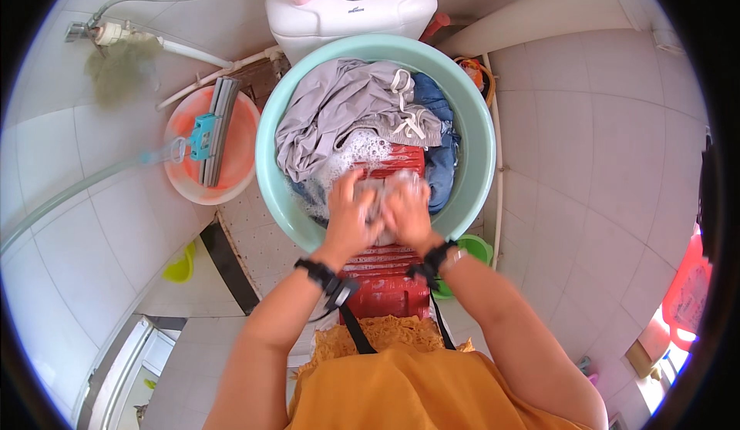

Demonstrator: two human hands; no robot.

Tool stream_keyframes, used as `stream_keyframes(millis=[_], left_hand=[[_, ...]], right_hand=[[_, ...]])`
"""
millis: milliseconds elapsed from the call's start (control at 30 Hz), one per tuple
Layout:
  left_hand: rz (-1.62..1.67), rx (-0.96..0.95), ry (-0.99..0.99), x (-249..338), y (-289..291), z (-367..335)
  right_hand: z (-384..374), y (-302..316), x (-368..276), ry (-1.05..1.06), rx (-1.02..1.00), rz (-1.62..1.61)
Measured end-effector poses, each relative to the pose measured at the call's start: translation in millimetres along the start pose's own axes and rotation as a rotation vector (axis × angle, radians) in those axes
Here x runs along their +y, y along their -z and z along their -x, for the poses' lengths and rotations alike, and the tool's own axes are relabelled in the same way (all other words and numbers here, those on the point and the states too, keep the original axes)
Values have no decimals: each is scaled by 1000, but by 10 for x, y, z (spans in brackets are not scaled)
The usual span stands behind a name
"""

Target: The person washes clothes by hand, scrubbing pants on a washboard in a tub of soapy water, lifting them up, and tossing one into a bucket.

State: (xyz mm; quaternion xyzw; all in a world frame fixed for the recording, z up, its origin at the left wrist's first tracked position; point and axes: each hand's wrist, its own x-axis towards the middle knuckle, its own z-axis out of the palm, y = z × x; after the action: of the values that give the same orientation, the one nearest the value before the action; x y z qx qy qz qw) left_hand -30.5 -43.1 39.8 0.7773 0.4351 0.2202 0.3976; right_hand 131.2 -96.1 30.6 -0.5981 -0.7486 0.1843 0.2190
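My left hand (349, 213) and my right hand (408, 208) are close together over a red ribbed washboard (381, 262). Both are curled around a wet, sudsy grey cloth (375, 213), blurred and mostly hidden by my fingers. The washboard slants from my lap into a large pale-green basin (270, 160). Beyond my hands, grey trousers (327, 110) with a white drawstring are bunched in the basin's far left. Blue denim (442, 172) lies along its right side. White foam (358, 152) gathers between the trousers and the washboard.
Behind the basin stands a white toilet tank (351, 18). To the left, a pink-orange bucket (179, 172) holds a sponge mop (220, 133), its pole running leftward. A bright green tub (476, 250) is partly under the basin's right. Tiled walls (555, 145) close in on both sides.
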Motion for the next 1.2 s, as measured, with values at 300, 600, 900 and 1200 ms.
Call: stream_keyframes(millis=[300, 600, 900, 1200], left_hand=[[-471, -95, 98, -398, -470, -453], [-145, -203, 95, 190, -87, 436], [-212, -89, 283, -290, -429, -606], [-468, -141, -116, 8, -258, 754]], right_hand=[[-520, -489, 417, -438, 29, -29], [120, 156, -223, -304, 83, -329], [-720, -387, 417, -588, 250, -128], [456, 119, -548, -324, -151, -109]])
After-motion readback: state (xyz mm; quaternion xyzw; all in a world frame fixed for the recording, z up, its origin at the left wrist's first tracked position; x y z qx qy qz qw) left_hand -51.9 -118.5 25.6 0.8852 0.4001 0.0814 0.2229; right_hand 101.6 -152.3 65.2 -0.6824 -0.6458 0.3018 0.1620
